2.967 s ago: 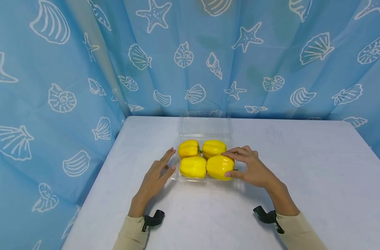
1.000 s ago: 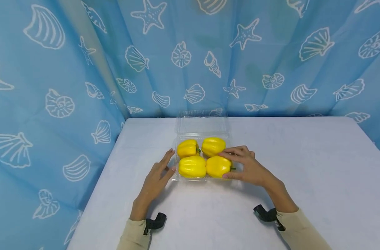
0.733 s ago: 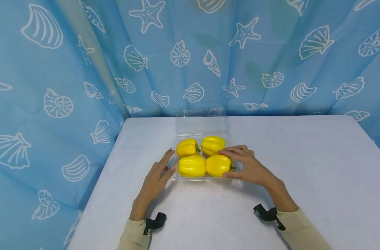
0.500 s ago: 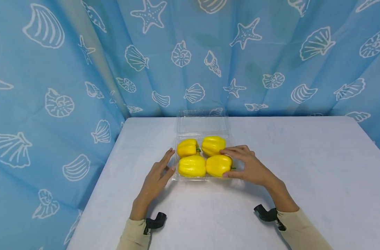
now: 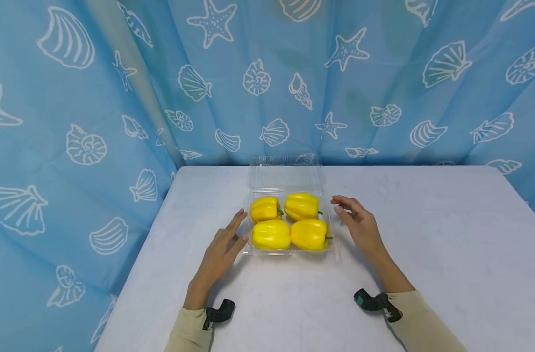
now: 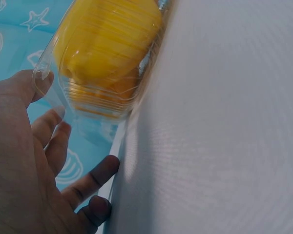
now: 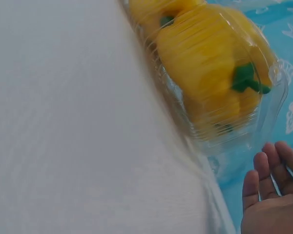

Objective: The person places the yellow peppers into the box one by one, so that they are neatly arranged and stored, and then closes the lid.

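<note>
Several yellow bell peppers with green stems lie in a clear plastic clamshell container [image 5: 287, 177], its lid folded back. The front pair is a left pepper [image 5: 270, 234] and a right pepper [image 5: 309, 234]; behind them sit a back left pepper [image 5: 265, 209] and a back right pepper [image 5: 301, 206]. My left hand [image 5: 219, 252] rests at the container's left side, fingers extended; its thumb touches the rim in the left wrist view. My right hand [image 5: 364, 230] is just beyond the right side, holding nothing, its fingers loosely bent in the right wrist view.
The container stands on a white-covered table [image 5: 425, 234], near its back edge. Behind and to the left hangs a blue curtain [image 5: 232, 98] printed with shells and starfish. A black wrist mount [image 5: 374, 300] sits on the right forearm, with another on the left.
My right hand has let go of the front right pepper and moved right and back, off the container. The back right pepper's stem now shows. My left hand has stayed in place.
</note>
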A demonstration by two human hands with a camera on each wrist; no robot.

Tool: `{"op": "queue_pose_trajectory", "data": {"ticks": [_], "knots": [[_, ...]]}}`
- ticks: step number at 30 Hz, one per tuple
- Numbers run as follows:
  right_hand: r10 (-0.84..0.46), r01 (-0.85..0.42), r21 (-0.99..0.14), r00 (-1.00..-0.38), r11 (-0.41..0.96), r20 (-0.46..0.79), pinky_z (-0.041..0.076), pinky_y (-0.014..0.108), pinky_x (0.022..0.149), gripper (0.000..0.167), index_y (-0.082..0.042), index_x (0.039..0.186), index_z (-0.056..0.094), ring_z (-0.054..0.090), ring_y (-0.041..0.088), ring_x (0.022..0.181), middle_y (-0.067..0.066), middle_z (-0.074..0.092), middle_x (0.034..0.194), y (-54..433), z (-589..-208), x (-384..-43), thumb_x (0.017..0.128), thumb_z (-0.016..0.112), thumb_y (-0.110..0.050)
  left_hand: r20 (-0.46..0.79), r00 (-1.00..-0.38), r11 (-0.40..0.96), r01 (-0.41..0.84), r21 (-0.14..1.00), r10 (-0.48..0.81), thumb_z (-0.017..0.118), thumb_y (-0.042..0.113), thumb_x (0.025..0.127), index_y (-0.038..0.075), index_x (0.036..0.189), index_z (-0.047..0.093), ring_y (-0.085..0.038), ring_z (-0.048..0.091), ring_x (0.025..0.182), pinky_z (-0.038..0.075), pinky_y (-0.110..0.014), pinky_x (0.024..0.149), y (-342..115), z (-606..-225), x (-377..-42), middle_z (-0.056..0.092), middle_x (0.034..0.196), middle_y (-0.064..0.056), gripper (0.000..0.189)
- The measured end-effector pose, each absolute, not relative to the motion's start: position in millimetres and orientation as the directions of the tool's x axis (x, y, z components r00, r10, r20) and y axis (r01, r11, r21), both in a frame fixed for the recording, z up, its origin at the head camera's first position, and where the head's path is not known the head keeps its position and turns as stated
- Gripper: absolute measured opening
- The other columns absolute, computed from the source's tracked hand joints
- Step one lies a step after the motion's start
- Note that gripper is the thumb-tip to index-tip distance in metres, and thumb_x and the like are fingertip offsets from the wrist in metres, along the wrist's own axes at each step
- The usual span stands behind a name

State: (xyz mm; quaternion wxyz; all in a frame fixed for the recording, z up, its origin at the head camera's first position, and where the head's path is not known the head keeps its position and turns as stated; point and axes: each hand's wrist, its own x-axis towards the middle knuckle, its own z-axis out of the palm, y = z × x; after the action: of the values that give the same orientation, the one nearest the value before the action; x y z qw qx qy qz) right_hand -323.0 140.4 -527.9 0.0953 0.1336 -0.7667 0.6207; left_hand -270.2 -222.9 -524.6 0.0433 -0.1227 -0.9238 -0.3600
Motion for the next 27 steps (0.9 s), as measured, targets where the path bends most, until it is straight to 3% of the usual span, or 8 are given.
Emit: {"op": "queue_pose_trajectory", "data": {"ticks": [3,9,15,27], "knots": [[-0.019,-0.219,-0.970,-0.976,0.103,0.218,0.047,0.019,0.093,0.046,0.001,0.138,0.055,0.058,0.014,0.111,0.015,0.061,0.130,140,-531,-327,0.105,0.053,-0.030,0.177,-0.966,0.712,0.260,0.653,0.191,0.048,0.046,0.104,0.040,0.158,0.027,-0.014,0.050,0.098,0.043,-0.038,0.078,-223,-524,-270,0.023,0.162,0.020,0.058],[-0.014,-0.057,-0.987,-0.998,-0.150,0.060,0.046,0.023,0.096,0.062,0.010,0.139,0.049,0.055,0.023,0.115,0.025,0.053,0.134,136,-536,-334,0.103,0.055,-0.040,0.160,-0.971,0.720,0.240,0.651,0.179,0.049,0.043,0.104,0.039,0.158,0.028,-0.014,0.051,0.099,0.044,-0.038,0.078,-222,-525,-270,0.023,0.162,0.020,0.058],[-0.023,-0.015,-0.994,-1.000,-0.112,0.018,0.044,0.019,0.097,0.066,0.007,0.141,0.049,0.054,0.021,0.117,0.022,0.054,0.136,129,-539,-342,0.101,0.056,-0.046,0.168,-0.970,0.718,0.244,0.652,0.177,0.047,0.046,0.104,0.040,0.158,0.028,-0.014,0.051,0.099,0.044,-0.038,0.078,-223,-526,-270,0.024,0.161,0.020,0.057],[-0.073,0.026,-0.981,-0.997,-0.192,-0.012,0.042,0.018,0.099,0.067,0.009,0.143,0.044,0.051,0.020,0.119,0.020,0.050,0.137,127,-539,-365,0.102,0.055,-0.043,0.185,-0.967,0.710,0.255,0.657,0.176,0.049,0.046,0.104,0.038,0.157,0.030,-0.013,0.050,0.097,0.043,-0.038,0.077,-221,-526,-269,0.025,0.161,0.021,0.057]]}}
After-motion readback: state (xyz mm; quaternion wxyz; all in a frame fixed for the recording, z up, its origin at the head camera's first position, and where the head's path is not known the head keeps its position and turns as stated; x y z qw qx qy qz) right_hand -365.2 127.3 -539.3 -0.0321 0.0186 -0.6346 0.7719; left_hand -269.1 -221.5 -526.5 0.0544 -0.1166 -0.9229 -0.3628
